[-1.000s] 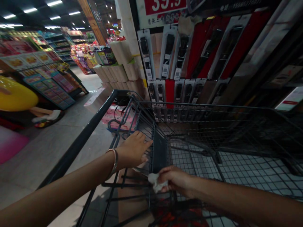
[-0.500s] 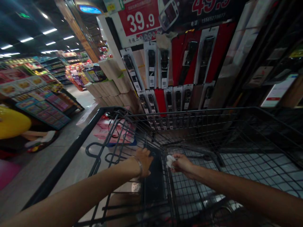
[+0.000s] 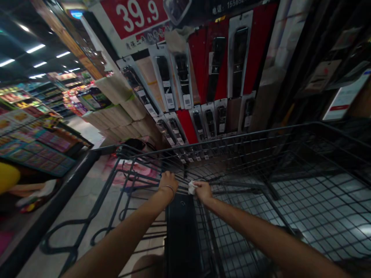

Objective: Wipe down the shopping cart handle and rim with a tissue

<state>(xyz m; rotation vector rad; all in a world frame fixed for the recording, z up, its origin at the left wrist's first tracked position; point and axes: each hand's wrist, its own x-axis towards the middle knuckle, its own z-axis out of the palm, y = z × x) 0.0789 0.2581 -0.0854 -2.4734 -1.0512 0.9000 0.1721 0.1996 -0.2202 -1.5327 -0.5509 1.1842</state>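
My left hand [image 3: 168, 183], with a thin bracelet at its wrist, is closed over the wire bars at the far side of the shopping cart [image 3: 203, 148]. Pinched in my right hand [image 3: 203, 190] is a crumpled white tissue [image 3: 191, 188], held close to the far end of the dark seat panel [image 3: 183, 231]. That panel lies between the folding wire seat frame and the deep wire basket. What the left fingertips press on is partly hidden.
Beyond the cart hangs a rack of packaged watch straps [image 3: 182, 75] under a price sign [image 3: 139, 15]. Pink packages [image 3: 142, 170] stand on the floor past the cart's left part. Stacked paper rolls [image 3: 116, 116] and shelves lie to the left.
Both hands have moved forward to the panel's far end, the right one carrying the tissue. My left fingers have gone from lying over the panel to curling at the wires. The view has shifted.
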